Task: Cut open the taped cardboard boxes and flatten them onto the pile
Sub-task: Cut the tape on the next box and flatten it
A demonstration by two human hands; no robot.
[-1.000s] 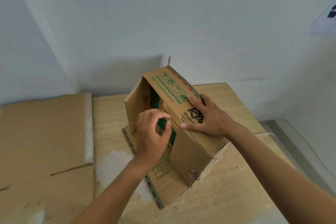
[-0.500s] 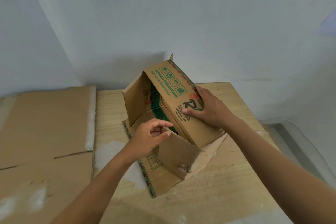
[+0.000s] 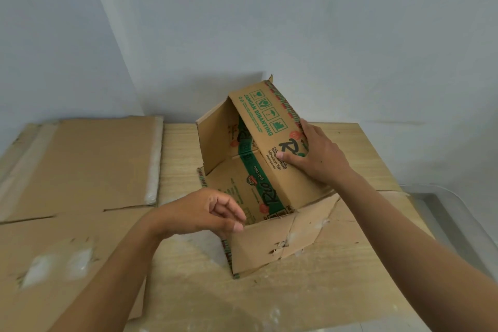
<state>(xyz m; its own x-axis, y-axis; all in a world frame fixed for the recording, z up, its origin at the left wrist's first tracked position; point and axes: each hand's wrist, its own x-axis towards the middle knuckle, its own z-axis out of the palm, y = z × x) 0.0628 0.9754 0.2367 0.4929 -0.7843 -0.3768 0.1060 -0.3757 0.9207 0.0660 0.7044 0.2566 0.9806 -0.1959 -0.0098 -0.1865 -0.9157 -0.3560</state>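
Far left, flattened cardboard (image 3: 80, 170) lies spread over the wooden table (image 3: 183, 148), with pale tape strips along its edges. Next along, the left hand (image 3: 204, 213) hovers just beside the edge of the box's near flap, fingers loosely curled with nothing in them. Whether the thumb touches the flap, I cannot tell. Centre now: the box (image 3: 269, 143) sits on the table, opened up, one panel tilted like a roof. Green print there reads "JANGAN DIBANTING" beside four handling symbols, and the panel lying flat shows a green band with "Rio". On the right, the right hand (image 3: 315, 153) lies flat on the tilted panel, fingers straight, thumb by a black "R" and small "Minuman Teh" print.
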